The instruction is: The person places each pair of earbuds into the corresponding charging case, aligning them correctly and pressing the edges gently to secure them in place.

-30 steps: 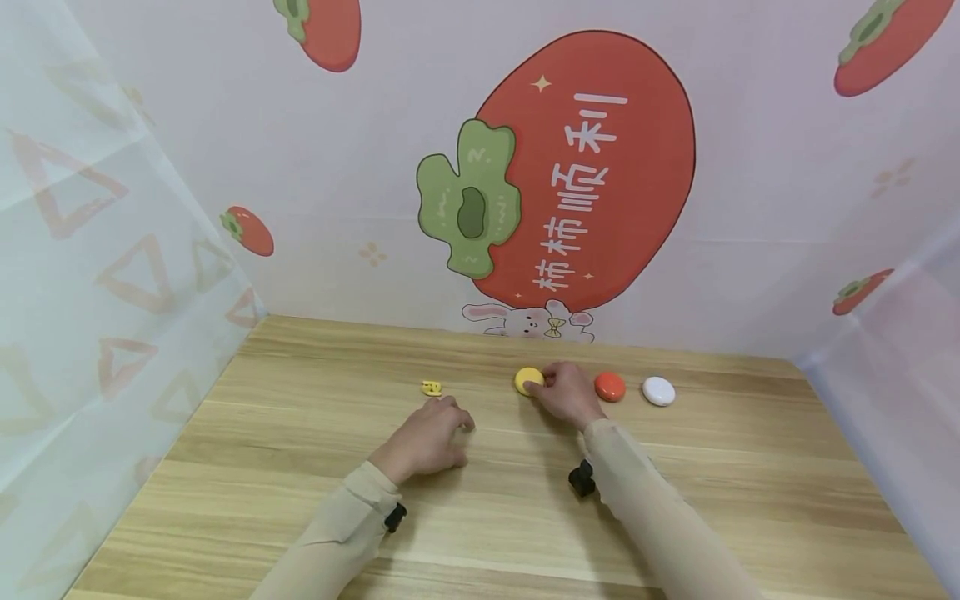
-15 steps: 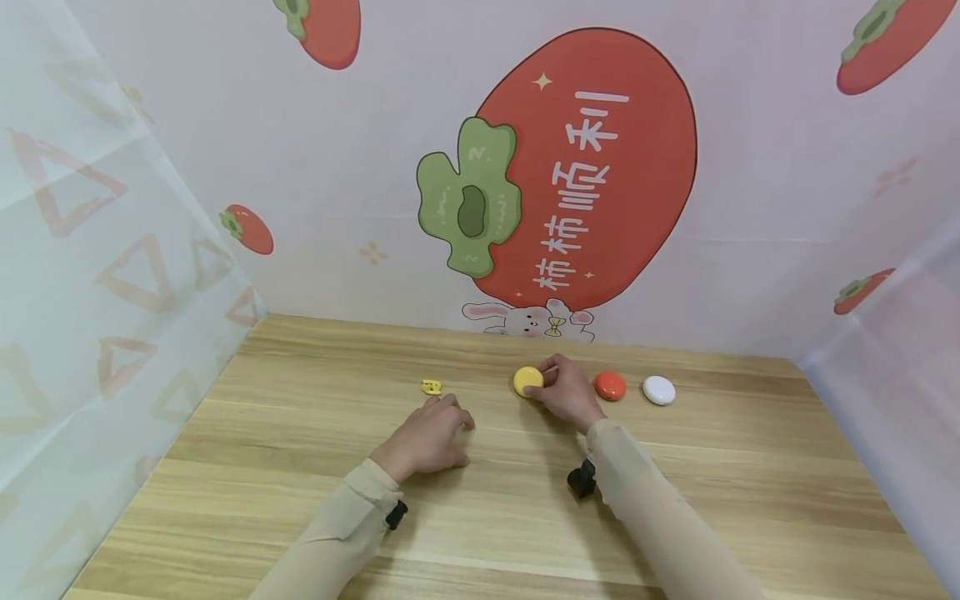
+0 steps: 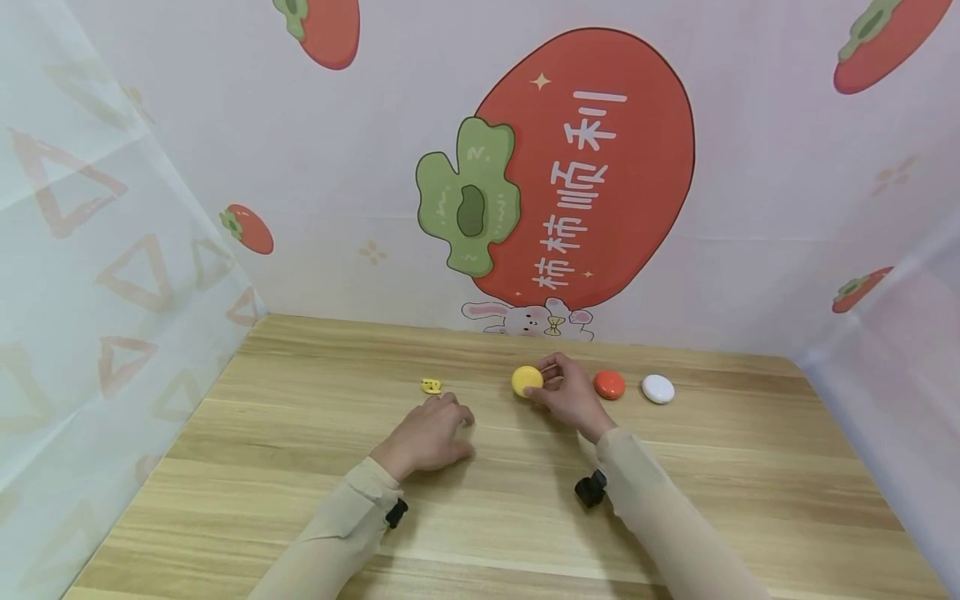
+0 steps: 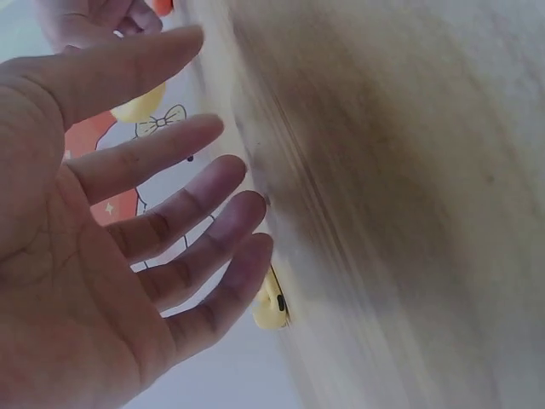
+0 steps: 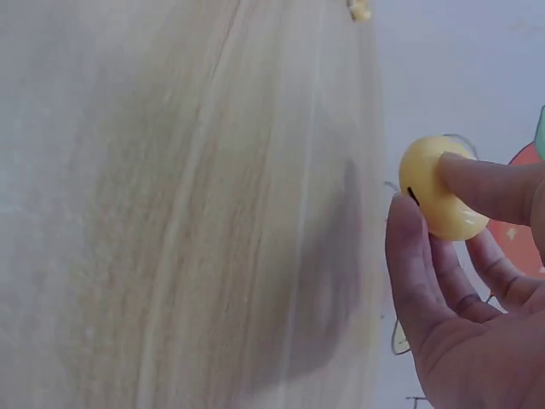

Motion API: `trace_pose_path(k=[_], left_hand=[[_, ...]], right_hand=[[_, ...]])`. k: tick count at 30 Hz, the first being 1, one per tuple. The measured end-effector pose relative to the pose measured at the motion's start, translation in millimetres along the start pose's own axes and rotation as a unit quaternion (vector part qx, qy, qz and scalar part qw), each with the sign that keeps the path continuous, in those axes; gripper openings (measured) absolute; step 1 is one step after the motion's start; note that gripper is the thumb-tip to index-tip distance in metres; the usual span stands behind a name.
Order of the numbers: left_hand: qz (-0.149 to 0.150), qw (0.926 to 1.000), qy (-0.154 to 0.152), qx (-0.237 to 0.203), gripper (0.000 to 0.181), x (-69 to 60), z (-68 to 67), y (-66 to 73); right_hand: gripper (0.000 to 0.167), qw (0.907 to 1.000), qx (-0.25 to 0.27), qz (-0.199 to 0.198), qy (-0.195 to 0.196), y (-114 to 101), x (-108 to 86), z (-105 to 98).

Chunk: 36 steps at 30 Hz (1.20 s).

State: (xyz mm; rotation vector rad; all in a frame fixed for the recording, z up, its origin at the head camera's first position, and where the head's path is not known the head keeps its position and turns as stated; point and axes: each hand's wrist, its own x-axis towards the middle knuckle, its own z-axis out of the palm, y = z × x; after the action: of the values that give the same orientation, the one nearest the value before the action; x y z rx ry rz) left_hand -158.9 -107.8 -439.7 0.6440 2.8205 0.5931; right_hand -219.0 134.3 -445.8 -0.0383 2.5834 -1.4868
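Note:
My right hand (image 3: 573, 400) pinches a round, glossy yellow case (image 3: 527, 381) between thumb and fingers. In the right wrist view the yellow case (image 5: 438, 187) has a small dark slot on its edge, and it is held off the table. My left hand (image 3: 427, 435) hovers over the wood with its fingers spread and loosely bent, holding nothing. Just beyond its fingertips lies a small yellow piece (image 3: 431, 387) with dark marks, its kind too small to tell. In the left wrist view the fingers partly cover that yellow piece (image 4: 271, 311).
To the right of my right hand lie a round red case (image 3: 609, 385) and a round white case (image 3: 657, 389). The wooden table (image 3: 480, 533) meets a printed backdrop (image 3: 337, 167) at its far edge, with cloth walls at both sides.
The yellow case has risen slightly and tilted in my right hand, shifting a little to the left. My right wrist has turned slightly rightward. The left hand is almost still.

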Motion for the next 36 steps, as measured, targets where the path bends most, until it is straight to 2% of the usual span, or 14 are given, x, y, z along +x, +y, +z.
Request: trace_pose_path(k=[4, 8, 11, 16, 19, 22, 27, 31, 36], left_hand=[[0.006, 0.9991, 0.036, -0.021, 0.037, 2.9, -1.1, 1.7], [0.008, 0.9928, 0.076, -0.092, 0.035, 8.1, -4.8, 6.7], [0.009, 0.9827, 0.096, -0.158, 0.035, 13.8, -6.2, 10.0], [0.038, 0.9603, 0.113, -0.252, 0.036, 21.1, -8.6, 13.8], [0.052, 0.9491, 0.112, -0.290, 0.032, 22.8, -11.3, 17.0], [0.062, 0.9419, 0.106, -0.313, 0.026, 22.9, -13.6, 19.9], [0.070, 0.9366, 0.097, -0.330, 0.023, 22.2, -16.2, 22.9], [0.066, 0.9369, 0.094, -0.330, 0.022, 22.1, -17.1, 23.8], [0.076, 0.9379, 0.093, -0.326, 0.019, 22.2, -18.5, 24.4]], right_hand=[[0.042, 0.9997, 0.004, -0.024, -0.001, -3.9, -8.4, -3.2], [0.041, 0.9988, 0.024, -0.042, -0.005, -9.3, -17.4, -5.2], [0.039, 0.9972, 0.040, -0.062, -0.012, -12.9, -23.9, -6.1], [0.038, 0.9926, 0.063, -0.099, -0.031, -17.9, -33.5, -7.1], [0.038, 0.9899, 0.076, -0.110, -0.046, -19.6, -37.3, -7.1], [0.038, 0.9873, 0.089, -0.117, -0.061, -21.3, -40.1, -6.8], [0.038, 0.9827, 0.104, -0.133, -0.076, -23.2, -42.7, -6.2], [0.038, 0.9819, 0.107, -0.135, -0.078, -23.7, -44.1, -6.3], [0.038, 0.9817, 0.107, -0.135, -0.081, -24.4, -46.1, -8.3]])
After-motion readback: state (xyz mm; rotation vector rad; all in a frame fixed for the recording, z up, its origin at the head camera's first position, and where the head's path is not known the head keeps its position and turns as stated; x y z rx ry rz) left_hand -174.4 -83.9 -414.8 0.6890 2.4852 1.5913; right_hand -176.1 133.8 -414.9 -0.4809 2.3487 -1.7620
